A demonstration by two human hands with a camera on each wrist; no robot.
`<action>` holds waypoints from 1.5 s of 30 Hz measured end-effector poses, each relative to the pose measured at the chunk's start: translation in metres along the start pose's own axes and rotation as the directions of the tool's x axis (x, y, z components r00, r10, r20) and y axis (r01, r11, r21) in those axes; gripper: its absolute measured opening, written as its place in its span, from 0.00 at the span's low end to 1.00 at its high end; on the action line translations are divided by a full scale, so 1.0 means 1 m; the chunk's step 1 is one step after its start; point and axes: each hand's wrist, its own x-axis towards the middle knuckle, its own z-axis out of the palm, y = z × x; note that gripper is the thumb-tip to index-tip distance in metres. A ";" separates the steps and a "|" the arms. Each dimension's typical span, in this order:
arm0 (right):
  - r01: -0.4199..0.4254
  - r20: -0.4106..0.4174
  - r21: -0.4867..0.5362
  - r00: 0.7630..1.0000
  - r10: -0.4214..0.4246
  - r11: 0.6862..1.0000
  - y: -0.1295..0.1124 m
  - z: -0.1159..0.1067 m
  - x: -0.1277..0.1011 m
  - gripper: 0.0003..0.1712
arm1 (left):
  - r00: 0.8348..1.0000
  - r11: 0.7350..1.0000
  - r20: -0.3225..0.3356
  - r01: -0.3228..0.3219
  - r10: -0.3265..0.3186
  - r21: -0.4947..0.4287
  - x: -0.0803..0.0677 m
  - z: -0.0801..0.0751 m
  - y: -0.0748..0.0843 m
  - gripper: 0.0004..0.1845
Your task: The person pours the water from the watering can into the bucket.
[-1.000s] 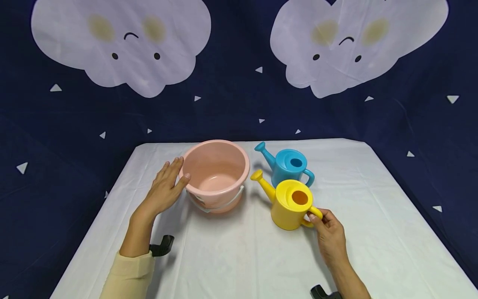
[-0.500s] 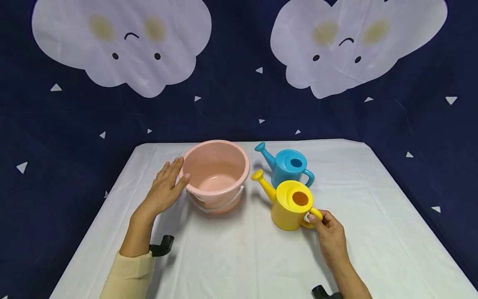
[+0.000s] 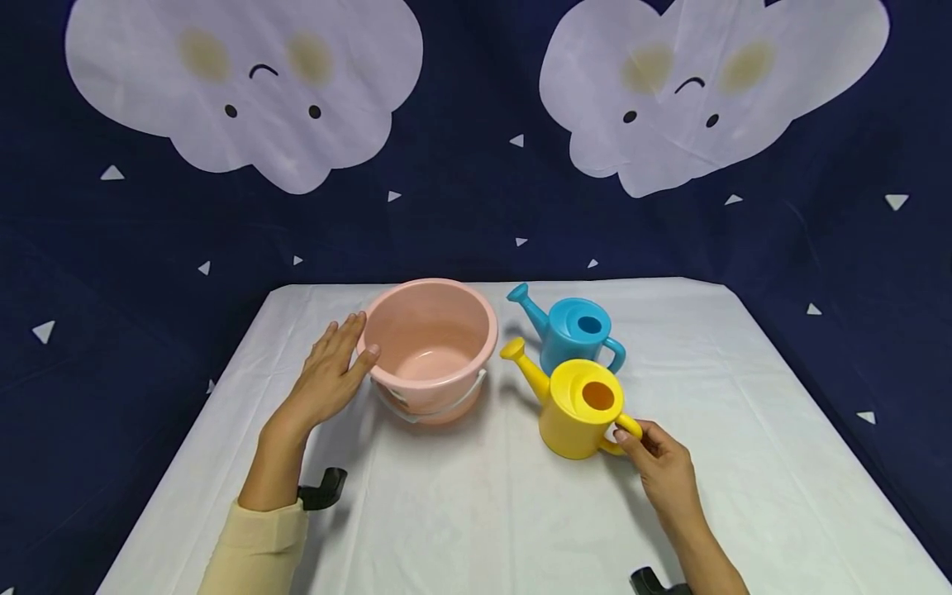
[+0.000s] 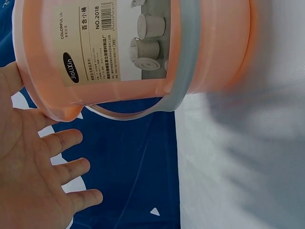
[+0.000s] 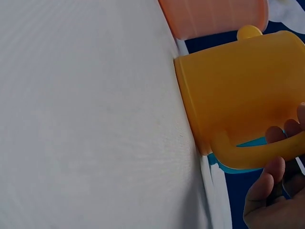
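A pink bucket [image 3: 431,339] with a pale carrying handle stands upright on the white-covered table [image 3: 461,529]. My left hand [image 3: 327,384] is at its left side, fingers straight, with the thumb and index fingertip right at the rim; the left wrist view shows the palm and spread fingers beside the labelled wall [image 4: 90,43]. To the right is a yellow watering can [image 3: 568,430], its spout toward the bucket. My right hand [image 3: 665,471] pinches the can's handle [image 5: 257,155] between thumb and fingers. Close behind stands a blue watering can [image 3: 573,322], partly hidden by the yellow one.
A dark blue cloth [image 3: 461,198] printed with white clouds and triangles hangs behind the table and down its sides. The table's far edge [image 3: 647,279] runs just behind the bucket and the blue can. A black wrist mount [image 3: 323,489] shows under the left forearm.
My right wrist and forearm have shifted slightly to the right, with the fingers still on the yellow watering can's handle. The left hand, the bucket and both cans look unmoved.
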 end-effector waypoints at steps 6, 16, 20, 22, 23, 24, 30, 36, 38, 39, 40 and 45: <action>-0.007 0.002 0.018 1.000 0.007 1.000 0.001 0.000 0.000 0.21 | 1.000 1.000 0.000 0.001 -0.001 0.000 0.000 0.000 0.001 0.37; -0.037 0.044 0.040 0.998 0.036 0.998 0.004 0.000 0.002 0.23 | 1.000 1.000 0.008 0.005 -0.005 -0.003 -0.001 0.000 0.000 0.37; -0.046 0.040 0.053 0.998 0.044 0.998 0.005 0.001 0.002 0.23 | 1.000 1.000 0.004 0.006 -0.006 0.003 0.000 0.000 0.000 0.37; -0.051 0.040 0.060 0.998 0.049 0.997 0.005 0.001 0.002 0.23 | 1.000 1.000 0.002 0.005 -0.005 0.004 0.000 0.000 0.000 0.37; -0.053 0.040 0.062 0.998 0.051 0.997 0.005 0.001 0.002 0.23 | 1.000 1.000 0.001 0.005 -0.005 0.004 0.000 0.001 0.000 0.37; -0.053 0.042 0.065 0.998 0.051 0.996 0.005 0.001 0.002 0.23 | 1.000 1.000 0.000 0.005 -0.005 0.003 0.000 0.001 0.000 0.37; -0.059 0.045 0.081 0.997 0.055 0.995 0.004 0.001 0.003 0.23 | 1.000 1.000 -0.001 0.002 -0.002 -0.003 -0.001 0.001 0.000 0.37; -0.057 0.040 0.087 0.998 0.053 0.995 0.003 0.002 0.003 0.22 | 1.000 1.000 -0.002 0.004 -0.004 -0.003 -0.001 0.001 0.000 0.37; -0.054 0.038 0.085 0.998 0.051 0.995 0.001 0.002 0.002 0.22 | 1.000 1.000 0.000 0.003 -0.003 -0.003 0.000 0.001 0.000 0.37; -0.053 0.036 0.085 0.998 0.050 0.995 0.001 0.002 0.002 0.22 | 1.000 1.000 0.000 0.001 -0.001 -0.002 0.000 0.001 0.000 0.37; -0.052 0.034 0.086 0.998 0.049 0.995 0.000 0.002 0.002 0.22 | 1.000 1.000 0.001 -0.001 0.001 -0.001 0.000 0.001 -0.001 0.37; -0.047 0.028 0.089 0.999 0.045 0.995 -0.003 0.002 0.002 0.22 | 1.000 1.000 0.004 -0.012 0.012 0.006 0.001 0.002 -0.001 0.37</action>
